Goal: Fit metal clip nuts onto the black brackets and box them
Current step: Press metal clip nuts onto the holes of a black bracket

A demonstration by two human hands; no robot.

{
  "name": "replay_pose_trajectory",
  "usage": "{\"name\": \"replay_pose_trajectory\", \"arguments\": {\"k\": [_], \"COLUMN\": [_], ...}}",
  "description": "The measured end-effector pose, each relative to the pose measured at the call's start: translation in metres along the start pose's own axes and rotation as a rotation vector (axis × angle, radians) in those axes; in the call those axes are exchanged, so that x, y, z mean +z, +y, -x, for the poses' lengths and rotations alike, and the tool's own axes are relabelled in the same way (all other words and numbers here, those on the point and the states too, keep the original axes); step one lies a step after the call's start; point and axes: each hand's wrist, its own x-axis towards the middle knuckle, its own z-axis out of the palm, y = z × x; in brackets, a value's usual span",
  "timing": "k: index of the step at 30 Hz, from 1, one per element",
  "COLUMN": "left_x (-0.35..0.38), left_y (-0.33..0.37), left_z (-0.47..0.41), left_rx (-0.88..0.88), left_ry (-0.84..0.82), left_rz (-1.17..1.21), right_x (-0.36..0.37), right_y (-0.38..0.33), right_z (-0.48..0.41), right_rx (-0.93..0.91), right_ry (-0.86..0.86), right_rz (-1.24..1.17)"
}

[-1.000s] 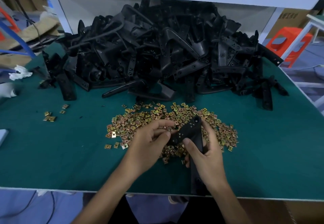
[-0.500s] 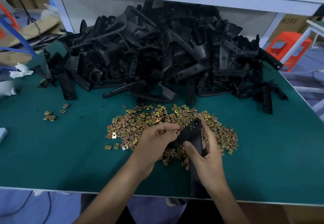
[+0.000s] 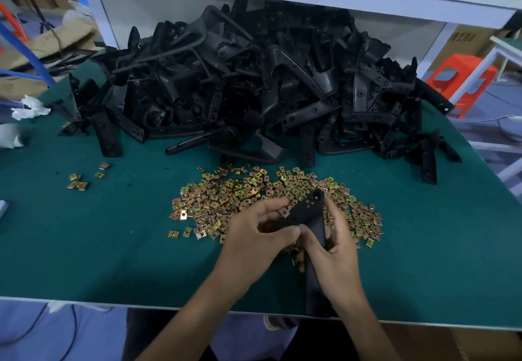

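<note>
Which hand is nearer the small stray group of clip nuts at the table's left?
Left. The left hand, pinching a clip nut, sits right of the stray group; the right hand is farther right, holding the black bracket.

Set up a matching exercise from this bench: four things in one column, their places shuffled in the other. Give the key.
Things:
1 bracket pile
2 nut heap
3 single nut
4 lone bracket

Places:
A gripped by right hand
B back of table
C pinched by left hand
D middle of table

Pairs: 1-B, 2-D, 3-C, 4-A
</note>
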Motion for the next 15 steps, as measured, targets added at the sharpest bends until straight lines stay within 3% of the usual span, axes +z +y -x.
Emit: {"name": "replay_pose_trajectory", "arguments": {"k": [9, 15], "left_x": [0.0004, 0.0023], "left_y": [-0.0016, -0.0020], "left_z": [-0.0012, -0.0003], "left_rx": [0.057, 0.078], "left_ry": [0.034, -0.033], "left_rz": [-0.039, -0.007], "right_x": [0.0018, 0.0019], "right_y": [-0.0060, -0.0063], "right_z": [0.0012, 0.0008], "right_rx": [0.009, -0.011], "right_ry": [0.022, 0.028], "right_rz": [-0.022, -0.010]}}
